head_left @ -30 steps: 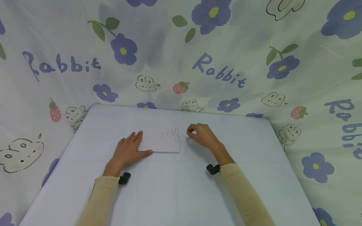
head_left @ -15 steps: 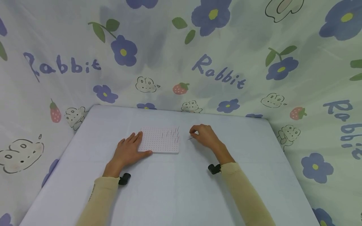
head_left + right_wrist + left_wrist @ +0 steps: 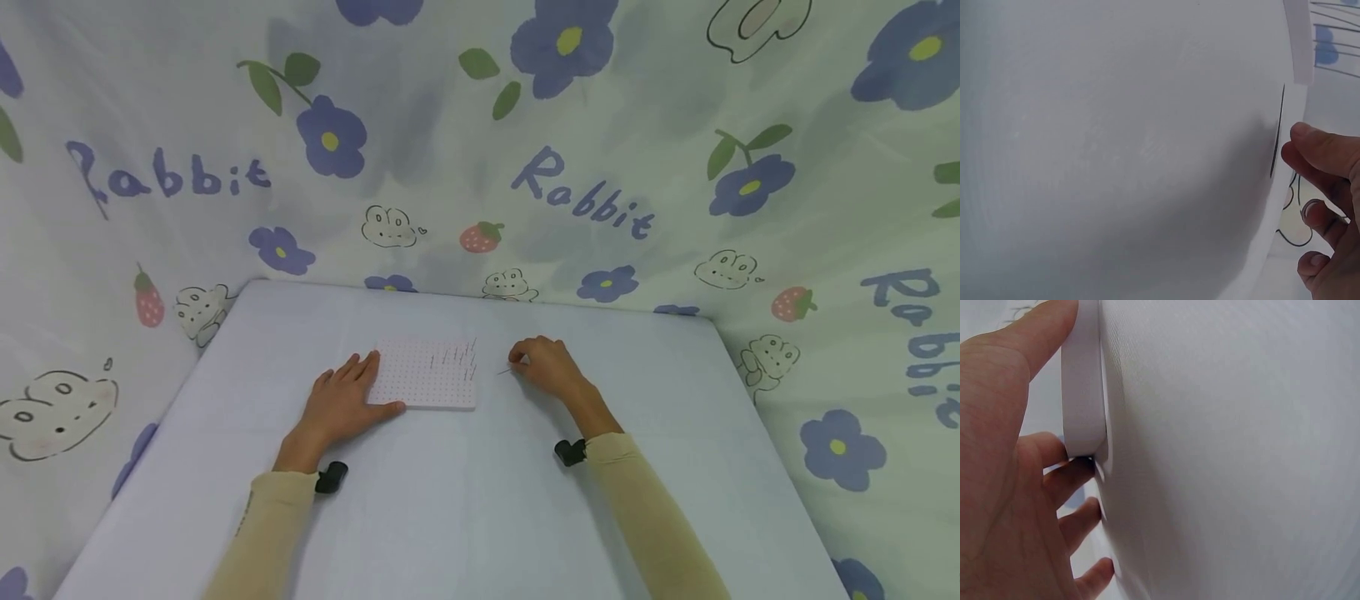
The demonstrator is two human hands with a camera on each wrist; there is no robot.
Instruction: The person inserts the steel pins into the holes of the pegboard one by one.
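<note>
A white board (image 3: 420,396) with rows of small holes lies flat on the white table. Several thin dark needle-like pins (image 3: 458,353) stand upright in its right part. My left hand (image 3: 333,408) steadies the board's left end: its thumb (image 3: 1054,325) is against the front side, the index finger at the left edge, other fingers spread on the table. To the right of the board, one loose thin dark pin (image 3: 1277,134) lies on the table. Beside it hovers my right hand (image 3: 553,371), thumb and index fingertips close together, apart from the pin and holding nothing.
The white tabletop (image 3: 450,517) extends around the board and both hands. Behind it and at both sides hangs a printed cloth (image 3: 442,150) with flowers and rabbits. A small black wrist camera (image 3: 570,452) sits at the right cuff, another camera (image 3: 331,477) at the left.
My right hand has shifted slightly right, so more of the loose pin shows. The left hand and the board have stayed where they were.
</note>
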